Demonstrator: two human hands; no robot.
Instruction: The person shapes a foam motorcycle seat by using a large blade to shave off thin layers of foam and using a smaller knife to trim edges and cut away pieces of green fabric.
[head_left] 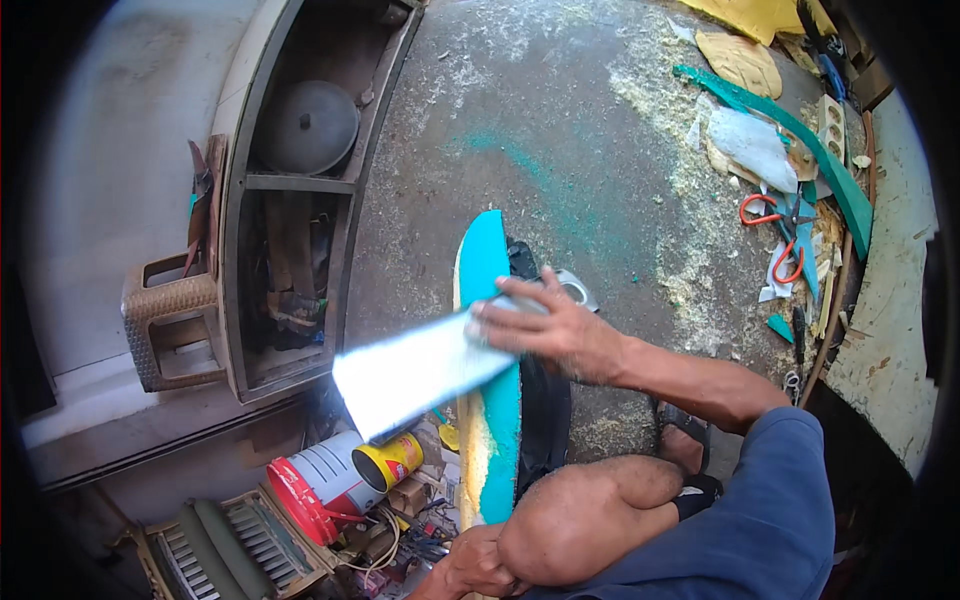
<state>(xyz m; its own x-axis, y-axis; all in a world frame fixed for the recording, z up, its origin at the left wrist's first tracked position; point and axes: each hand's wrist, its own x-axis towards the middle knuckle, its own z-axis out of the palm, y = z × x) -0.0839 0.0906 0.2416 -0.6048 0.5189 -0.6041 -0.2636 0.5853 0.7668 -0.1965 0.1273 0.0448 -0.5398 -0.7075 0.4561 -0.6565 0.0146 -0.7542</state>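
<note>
A long foam piece (490, 262) with a turquoise face and a pale yellow, rough-cut edge stands lengthwise in front of me, rounded at its far end. My right hand (560, 335) is closed round the grey handle of a tool with a broad silver blade (420, 375). Motion smears the blade, so its edge cannot be made out; it lies across the foam and points left. My left hand (482, 562) is closed at the near end of the foam, beside my bent knee. A black item (543, 410) lies under the foam's right side.
Pale and turquoise shavings litter the grey floor (430, 180). Red-handled scissors (790, 235), scraps and a green strip (840, 180) lie on the right. A white bucket (325, 480), a yellow can (388, 462) and tools crowd the lower left, below a cabinet (300, 183) and stool (165, 320).
</note>
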